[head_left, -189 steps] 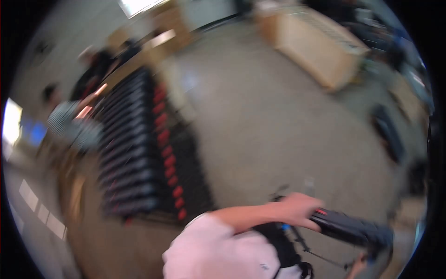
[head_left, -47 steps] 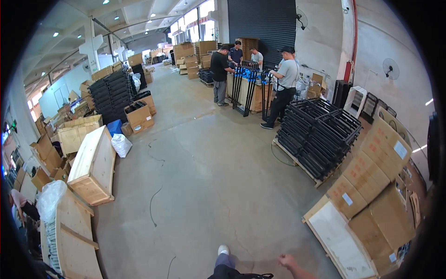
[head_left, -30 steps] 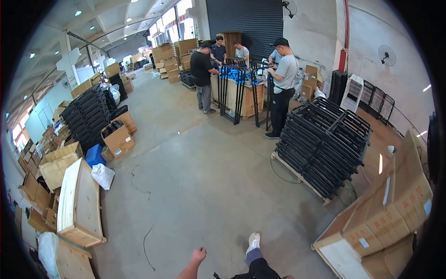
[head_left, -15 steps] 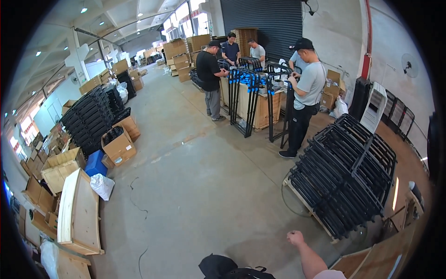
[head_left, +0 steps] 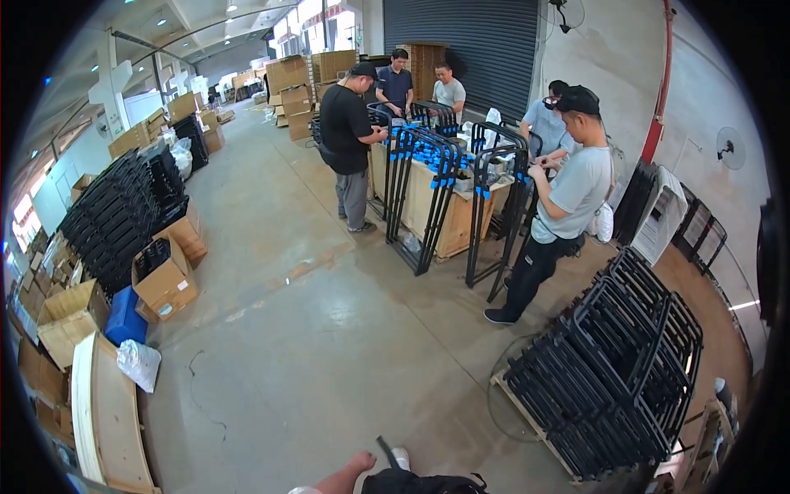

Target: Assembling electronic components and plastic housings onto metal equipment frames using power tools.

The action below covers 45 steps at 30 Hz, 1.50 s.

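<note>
From afar, I cannot tell whether the left hand [head_left: 360,462] is spread or gripping (the right hand is out of sight). A dark strap [head_left: 386,452] shows just right of it, beside a white shoe [head_left: 401,459].

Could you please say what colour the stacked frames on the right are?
Black; the stacked frames show best in the head view.

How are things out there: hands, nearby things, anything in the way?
Left hand low, no held object visible; right hand out of view. Black strip beside it. Stacked black frames on pallet, ahead right.
</note>
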Available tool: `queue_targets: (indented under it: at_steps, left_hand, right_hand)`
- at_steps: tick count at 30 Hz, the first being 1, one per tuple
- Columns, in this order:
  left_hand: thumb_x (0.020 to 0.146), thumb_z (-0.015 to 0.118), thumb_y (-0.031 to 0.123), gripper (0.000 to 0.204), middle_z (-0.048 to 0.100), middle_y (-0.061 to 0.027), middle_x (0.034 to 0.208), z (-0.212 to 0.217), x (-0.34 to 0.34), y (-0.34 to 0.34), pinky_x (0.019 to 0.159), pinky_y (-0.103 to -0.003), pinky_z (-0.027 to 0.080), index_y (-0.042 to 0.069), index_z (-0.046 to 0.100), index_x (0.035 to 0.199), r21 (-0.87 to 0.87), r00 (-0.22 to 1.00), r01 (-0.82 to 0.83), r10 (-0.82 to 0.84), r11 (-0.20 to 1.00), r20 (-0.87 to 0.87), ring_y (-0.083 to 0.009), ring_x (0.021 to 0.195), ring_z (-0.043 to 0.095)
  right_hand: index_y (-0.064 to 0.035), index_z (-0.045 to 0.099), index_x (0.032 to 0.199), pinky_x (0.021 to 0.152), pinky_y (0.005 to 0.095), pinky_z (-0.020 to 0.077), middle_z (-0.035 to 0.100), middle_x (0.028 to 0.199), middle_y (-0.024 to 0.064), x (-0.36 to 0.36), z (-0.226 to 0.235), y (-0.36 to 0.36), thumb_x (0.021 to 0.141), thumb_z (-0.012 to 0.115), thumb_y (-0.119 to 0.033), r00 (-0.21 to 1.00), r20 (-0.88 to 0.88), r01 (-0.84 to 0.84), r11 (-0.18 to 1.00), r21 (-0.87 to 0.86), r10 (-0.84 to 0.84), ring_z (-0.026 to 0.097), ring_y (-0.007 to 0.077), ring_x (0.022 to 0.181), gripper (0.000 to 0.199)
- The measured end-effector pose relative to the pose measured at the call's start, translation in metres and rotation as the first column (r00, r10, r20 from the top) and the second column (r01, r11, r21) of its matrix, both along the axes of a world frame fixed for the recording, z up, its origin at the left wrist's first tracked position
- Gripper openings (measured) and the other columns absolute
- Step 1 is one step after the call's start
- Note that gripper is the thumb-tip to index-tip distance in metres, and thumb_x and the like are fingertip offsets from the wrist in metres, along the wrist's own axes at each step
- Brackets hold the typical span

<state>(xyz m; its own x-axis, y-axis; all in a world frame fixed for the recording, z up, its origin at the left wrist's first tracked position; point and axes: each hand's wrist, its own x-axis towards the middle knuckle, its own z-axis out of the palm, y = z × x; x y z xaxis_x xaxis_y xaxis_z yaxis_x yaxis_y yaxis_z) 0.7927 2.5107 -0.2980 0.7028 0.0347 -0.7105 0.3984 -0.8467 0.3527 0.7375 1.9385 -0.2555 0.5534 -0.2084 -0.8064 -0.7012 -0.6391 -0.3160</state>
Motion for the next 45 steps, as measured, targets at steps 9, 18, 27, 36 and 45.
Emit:
queue_targets:
  at_steps: [9, 18, 27, 36, 45]
  left_hand:
    - [0.097, 0.054, 0.044, 0.047, 0.076, -0.0173, 0.104, 0.084, 0.334, 0.038, 0.090, -0.046, 0.056, 0.008, 0.072, 0.120, -0.423, 0.796, -0.469, 0.579, 0.775, 0.178, -0.0359, 0.102, 0.072]
    - [0.090, 0.064, 0.043, 0.041, 0.076, -0.0122, 0.094, 0.011, 0.284, 0.070, 0.081, -0.038, 0.056, 0.006, 0.077, 0.102, 0.026, 0.838, -0.503, 0.495, 0.864, -0.229, -0.0202, 0.087, 0.070]
    - [0.090, 0.061, 0.043, 0.044, 0.076, -0.0157, 0.105, 0.007, 0.438, 0.101, 0.089, -0.041, 0.055, 0.007, 0.076, 0.111, -0.147, 0.832, -0.554, 0.552, 0.819, -0.062, -0.0273, 0.100, 0.071]
    - [0.093, 0.058, 0.041, 0.047, 0.077, -0.0159, 0.107, -0.017, 0.647, 0.182, 0.088, -0.042, 0.057, 0.006, 0.072, 0.121, -0.222, 0.845, -0.519, 0.535, 0.825, 0.011, -0.0297, 0.100, 0.074]
    - [0.100, 0.056, 0.026, 0.034, 0.074, -0.0094, 0.090, 0.056, 0.917, 0.360, 0.066, -0.035, 0.055, -0.001, 0.071, 0.114, -0.279, 0.659, -0.728, 0.751, 0.626, -0.036, -0.0172, 0.072, 0.068]
  right_hand:
    - [-0.0139, 0.080, 0.087, 0.063, 0.0341, 0.0575, 0.074, 0.074, 0.0038, 0.183, -0.021, 0.082, 0.082, 0.069, -0.043, 0.991, -0.126, -0.053, 0.994, -0.094, 0.041, 0.070, 0.0177, 0.064, 0.031]
    - [-0.0112, 0.078, 0.082, 0.057, 0.0349, 0.0548, 0.074, 0.073, 0.0050, 0.545, -0.109, 0.092, 0.084, 0.068, -0.031, 0.901, -0.130, -0.425, 0.904, -0.059, 0.415, 0.069, 0.0177, 0.063, 0.022]
    - [-0.0108, 0.073, 0.096, 0.058, 0.0336, 0.0528, 0.073, 0.087, 0.0038, 0.930, 0.036, 0.268, 0.098, 0.061, -0.037, 0.971, 0.182, 0.059, 0.891, 0.450, -0.157, 0.067, 0.0144, 0.069, 0.029]
    - [-0.0055, 0.058, 0.130, 0.075, 0.0335, 0.0552, 0.067, 0.115, 0.0065, 1.184, 0.142, 0.422, 0.099, 0.064, -0.055, 0.885, 0.233, 0.130, 0.693, 0.709, -0.404, 0.066, 0.0160, 0.093, 0.058]
    - [-0.0020, 0.054, 0.136, 0.077, 0.0391, 0.0556, 0.061, 0.128, 0.0130, 1.329, 0.133, 0.486, 0.083, 0.081, -0.050, 0.678, 0.122, 0.459, 0.547, 0.700, -0.725, 0.065, 0.0267, 0.112, 0.076]
